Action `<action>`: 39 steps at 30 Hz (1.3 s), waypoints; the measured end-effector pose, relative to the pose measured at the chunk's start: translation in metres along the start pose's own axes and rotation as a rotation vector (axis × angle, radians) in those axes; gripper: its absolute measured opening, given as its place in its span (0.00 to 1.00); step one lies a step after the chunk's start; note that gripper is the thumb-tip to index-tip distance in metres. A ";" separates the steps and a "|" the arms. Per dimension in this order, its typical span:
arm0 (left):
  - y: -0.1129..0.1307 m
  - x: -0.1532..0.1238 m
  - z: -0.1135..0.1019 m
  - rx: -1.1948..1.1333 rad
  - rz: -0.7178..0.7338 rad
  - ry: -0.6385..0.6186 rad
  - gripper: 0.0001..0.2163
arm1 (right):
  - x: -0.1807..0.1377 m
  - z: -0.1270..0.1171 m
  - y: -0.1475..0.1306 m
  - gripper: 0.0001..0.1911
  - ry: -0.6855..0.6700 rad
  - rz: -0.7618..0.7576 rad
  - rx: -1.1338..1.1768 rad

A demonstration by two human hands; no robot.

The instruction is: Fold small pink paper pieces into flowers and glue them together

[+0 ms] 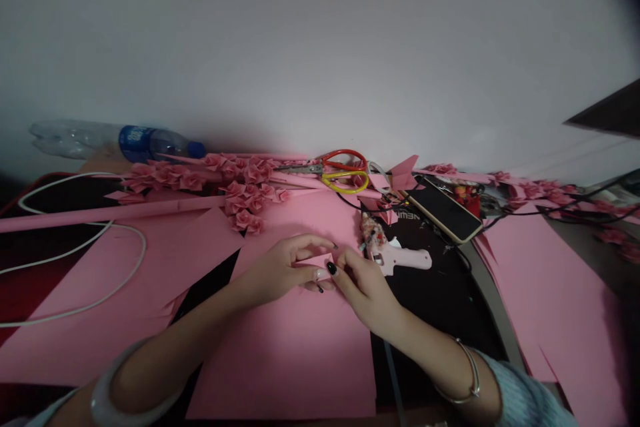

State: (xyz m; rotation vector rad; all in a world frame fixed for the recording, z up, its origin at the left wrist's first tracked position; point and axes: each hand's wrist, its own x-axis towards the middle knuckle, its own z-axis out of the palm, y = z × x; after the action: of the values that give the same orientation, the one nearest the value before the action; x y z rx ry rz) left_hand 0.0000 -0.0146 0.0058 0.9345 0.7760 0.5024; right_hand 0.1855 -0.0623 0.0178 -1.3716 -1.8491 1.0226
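Between my two hands is a small folded piece of pink paper [317,261]. My left hand [295,265] pinches it from the left, thumb on top and fingers behind and beneath. From the right, my right hand [361,283] grips its edge between thumb and curled forefinger. Both hands hover over a large pink paper sheet [295,360]. Just right of them lies a pink glue gun [405,258], its nozzle end covered in mottled residue. Folded pink paper roses [245,203] lie in a cluster beyond my left hand.
Scissors [345,172] with red and yellow handles lie behind, beside a phone [445,208]. A plastic bottle [135,141] rests on its side against the wall. A white cable [143,250] loops on the left. More pink sheets [555,287] are stacked on the right.
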 end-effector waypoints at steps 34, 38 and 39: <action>-0.008 -0.004 -0.006 0.061 0.100 -0.007 0.41 | -0.003 0.002 0.005 0.15 0.028 -0.066 0.018; -0.007 -0.004 -0.008 0.047 0.080 -0.035 0.46 | -0.004 0.003 0.007 0.16 0.053 -0.057 0.050; -0.006 -0.003 -0.008 0.048 0.079 -0.041 0.47 | -0.004 0.004 0.008 0.16 0.059 -0.055 0.056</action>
State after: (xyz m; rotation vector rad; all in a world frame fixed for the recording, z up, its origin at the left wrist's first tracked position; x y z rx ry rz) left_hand -0.0080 -0.0160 -0.0011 1.0202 0.7185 0.5337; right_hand 0.1873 -0.0659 0.0093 -1.2976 -1.7919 0.9885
